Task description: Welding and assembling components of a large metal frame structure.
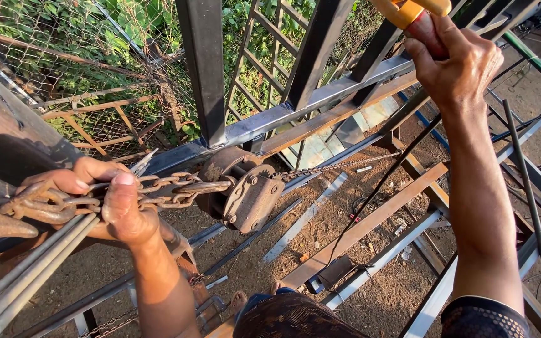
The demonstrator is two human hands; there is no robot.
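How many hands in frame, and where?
2. Left hand at lower left, gripping the rusty chain beside the hoist block. Right hand at upper right, closed on a tool's red-and-yellow handle. None seem hidden.

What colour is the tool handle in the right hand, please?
Yellow-orange over dark red handle, in the right hand; head view.

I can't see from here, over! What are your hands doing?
Left hand grips rusty chain by the chain hoist. Right hand holds an orange-handled tool. Black cable hangs between.
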